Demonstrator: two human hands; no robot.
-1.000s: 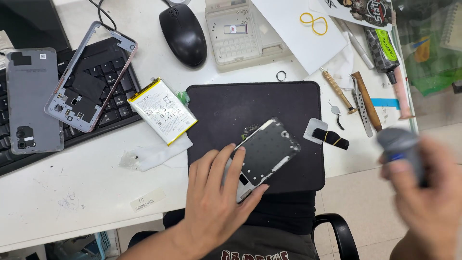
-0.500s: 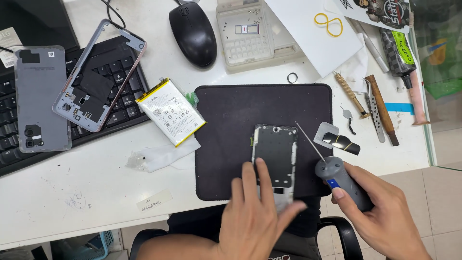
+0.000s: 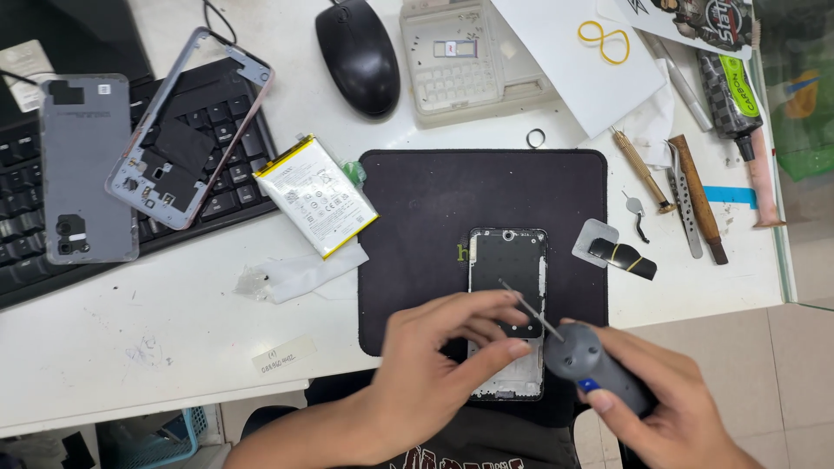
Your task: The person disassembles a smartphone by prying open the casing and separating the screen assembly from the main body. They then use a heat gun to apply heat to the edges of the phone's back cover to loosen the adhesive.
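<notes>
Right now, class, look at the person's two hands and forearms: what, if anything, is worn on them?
Nothing is worn on either. The left hand and the right hand are both bare: no gloves, and no rings show on the fingers in view. The left forearm is uncovered too, with no sleeve, watch or band. The right wrist runs out of the picture.

Just one head cam here, looking pretty much straight down at the white counter from close up, near edge at the frame's bottom.
</notes>
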